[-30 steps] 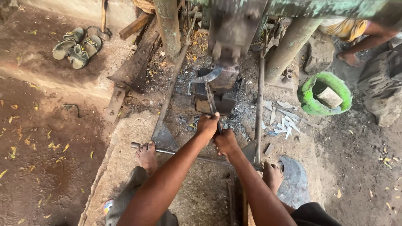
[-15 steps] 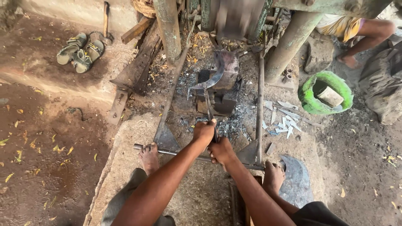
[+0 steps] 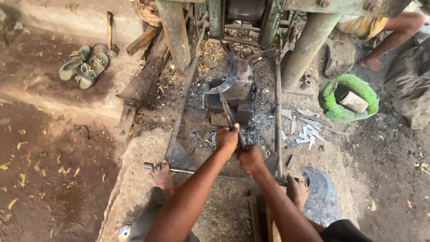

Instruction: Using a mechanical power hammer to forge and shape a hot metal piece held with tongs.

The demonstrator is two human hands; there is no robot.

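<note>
A curved metal blade (image 3: 221,85) is lying across the dark anvil block (image 3: 239,83) beneath the power hammer frame (image 3: 251,13), pinched at 1 end by long tongs (image 3: 230,118). It looks like stiff, heavy steel, sickle-shaped, with a thin tapering tip hanging off the block's left edge; it is likely too hot to touch bare, so the tongs are the sensible hold, well back along their reins. The left hand (image 3: 227,139) is clenching the tong handles, and the right hand (image 3: 250,157) is gripping them just behind it, both fists closed tight. The blade's overhang could make it want to twist in the tong bite, so a firm squeeze seems needed.

Room around the block is tight. 2 upright green posts (image 3: 177,36) are standing close on either side, and a long iron bar (image 3: 277,116) is running down the right of the block. Another rod (image 3: 206,172) is lying crosswise under the person's bare feet (image 3: 161,177). Pale metal offcuts (image 3: 304,127) are scattered on the ground to the right, near a green basin (image 3: 349,98). Another person's leg (image 3: 385,40) is showing at the upper right. A pair of sandals (image 3: 85,65) is sitting well apart on the left.
</note>
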